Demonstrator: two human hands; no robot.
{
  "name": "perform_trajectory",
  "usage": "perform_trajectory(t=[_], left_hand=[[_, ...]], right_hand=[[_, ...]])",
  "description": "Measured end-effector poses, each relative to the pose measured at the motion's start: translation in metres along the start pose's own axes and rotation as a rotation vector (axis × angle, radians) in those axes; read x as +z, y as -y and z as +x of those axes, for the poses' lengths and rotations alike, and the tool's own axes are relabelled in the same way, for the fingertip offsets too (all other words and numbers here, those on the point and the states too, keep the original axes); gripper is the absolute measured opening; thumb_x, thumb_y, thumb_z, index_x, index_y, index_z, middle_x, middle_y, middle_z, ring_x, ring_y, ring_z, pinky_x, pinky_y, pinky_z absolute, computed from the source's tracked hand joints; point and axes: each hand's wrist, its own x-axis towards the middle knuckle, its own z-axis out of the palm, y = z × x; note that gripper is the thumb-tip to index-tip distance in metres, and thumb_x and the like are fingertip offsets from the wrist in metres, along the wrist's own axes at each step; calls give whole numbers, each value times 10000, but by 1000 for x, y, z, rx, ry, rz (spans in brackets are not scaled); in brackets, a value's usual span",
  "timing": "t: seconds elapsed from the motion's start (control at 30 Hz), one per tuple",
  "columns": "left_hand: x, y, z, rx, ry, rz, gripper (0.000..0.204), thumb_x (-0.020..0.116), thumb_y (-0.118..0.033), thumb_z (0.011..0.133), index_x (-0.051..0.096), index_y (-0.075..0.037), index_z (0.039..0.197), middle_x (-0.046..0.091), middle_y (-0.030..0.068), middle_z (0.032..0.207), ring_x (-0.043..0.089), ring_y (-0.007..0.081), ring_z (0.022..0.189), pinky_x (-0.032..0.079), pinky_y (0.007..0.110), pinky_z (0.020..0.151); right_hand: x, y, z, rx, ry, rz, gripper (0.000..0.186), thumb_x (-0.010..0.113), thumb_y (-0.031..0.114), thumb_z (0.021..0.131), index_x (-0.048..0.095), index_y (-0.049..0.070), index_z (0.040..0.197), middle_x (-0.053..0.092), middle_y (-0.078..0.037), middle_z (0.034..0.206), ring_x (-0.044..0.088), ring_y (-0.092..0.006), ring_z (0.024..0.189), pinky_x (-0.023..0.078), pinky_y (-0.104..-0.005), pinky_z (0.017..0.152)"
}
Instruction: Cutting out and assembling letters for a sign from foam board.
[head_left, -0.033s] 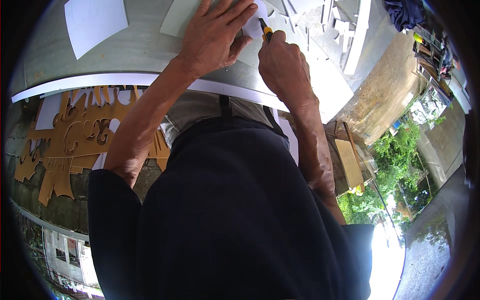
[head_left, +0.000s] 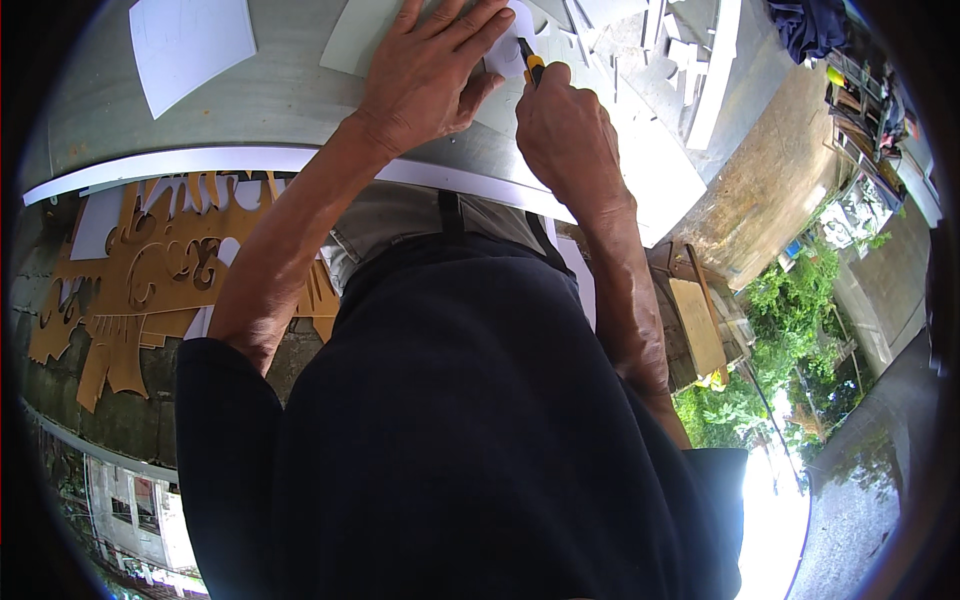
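My left hand (head_left: 425, 80) lies palm down at the top of the view, fingers spread, pressing on a small white piece (head_left: 508, 55) with a rounded edge, over pale sheet material (head_left: 345, 45). My right hand (head_left: 568, 135), just to its right, is closed around a yellow and black utility knife (head_left: 534, 62), its blade end pointing up onto the white piece. Both are over a grey metal worktop (head_left: 100, 120). Narrow white offcuts (head_left: 685, 55) lie to the right. A separate white sheet (head_left: 190, 50) lies at the upper left.
A long white strip (head_left: 250, 158) runs along the worktop's near edge. Brown cut-out boards (head_left: 170, 280) lie below at left. Dark cloth (head_left: 805, 25) sits at upper right. A wooden board (head_left: 697, 325), piled clutter (head_left: 870, 110) and greenery (head_left: 800, 300) are to the right.
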Motion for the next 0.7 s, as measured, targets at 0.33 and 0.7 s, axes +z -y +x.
perform_trajectory(t=[0.33, 0.7], left_hand=[[5, 3, -1, -16, -15, -50, 579, 628, -289, 886, 559, 32, 1363, 470, 220, 1504, 341, 402, 1470, 184, 643, 1210], [8, 3, -2, -23, -30, -49, 603, 647, -298, 890, 536, 44, 1373, 467, 224, 1499, 345, 401, 1470, 188, 632, 1214]], right_hand=[[7, 0, -3, 8, -29, 2, 330, 471, 235, 1043, 520, -83, 969, 669, -339, 762, 703, -502, 767, 553, -555, 723], [4, 7, -2, 63, 1, 20, 205, 547, 111, 939, 539, -89, 982, 683, -341, 815, 715, -500, 824, 578, -535, 745]])
